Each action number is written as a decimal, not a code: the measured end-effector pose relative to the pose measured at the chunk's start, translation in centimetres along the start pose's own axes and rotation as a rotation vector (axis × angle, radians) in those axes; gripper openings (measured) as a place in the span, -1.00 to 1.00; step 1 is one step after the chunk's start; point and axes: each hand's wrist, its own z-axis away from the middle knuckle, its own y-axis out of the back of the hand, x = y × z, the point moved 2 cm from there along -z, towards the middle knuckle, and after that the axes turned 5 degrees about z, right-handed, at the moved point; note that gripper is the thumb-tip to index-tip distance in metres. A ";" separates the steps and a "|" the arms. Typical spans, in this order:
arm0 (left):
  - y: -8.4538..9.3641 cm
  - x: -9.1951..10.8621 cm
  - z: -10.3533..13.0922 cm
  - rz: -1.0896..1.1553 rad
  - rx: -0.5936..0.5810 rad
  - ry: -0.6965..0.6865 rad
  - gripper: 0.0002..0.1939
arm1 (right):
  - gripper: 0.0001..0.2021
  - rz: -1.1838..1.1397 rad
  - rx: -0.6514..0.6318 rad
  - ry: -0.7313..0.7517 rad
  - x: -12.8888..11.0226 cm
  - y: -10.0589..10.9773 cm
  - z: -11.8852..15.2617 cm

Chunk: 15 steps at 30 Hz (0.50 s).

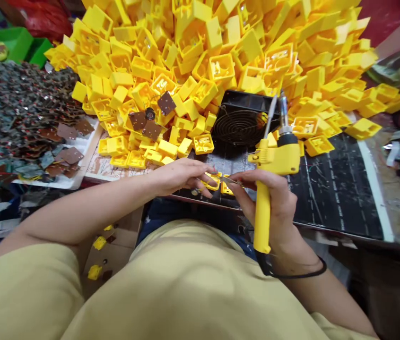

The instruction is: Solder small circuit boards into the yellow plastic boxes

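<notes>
Housings (215, 184) (apparently two) between two hands (182, 175)

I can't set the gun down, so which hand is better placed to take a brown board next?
Probably your left hand: it's nearer the brown boards on the yellow boxes, and your right hand holds the gun.

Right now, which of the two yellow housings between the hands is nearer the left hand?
The left housing, which the left hand partly covers; the right housing lies beside it, nearer the right hand.
</notes>
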 end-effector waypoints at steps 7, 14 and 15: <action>-1.0 -2.2 2.5 -0.204 0.197 -0.498 -0.59 | -0.65 -0.116 0.001 -0.188 -1.6 -0.5 1.3; -3.0 -4.8 1.3 0.344 0.249 -0.478 -0.54 | -0.63 -0.112 -0.023 -0.155 -2.4 -1.9 3.1; -2.6 -4.9 1.5 0.336 0.263 -0.469 -0.54 | -0.61 -0.106 -0.046 -0.125 -2.2 -1.8 3.2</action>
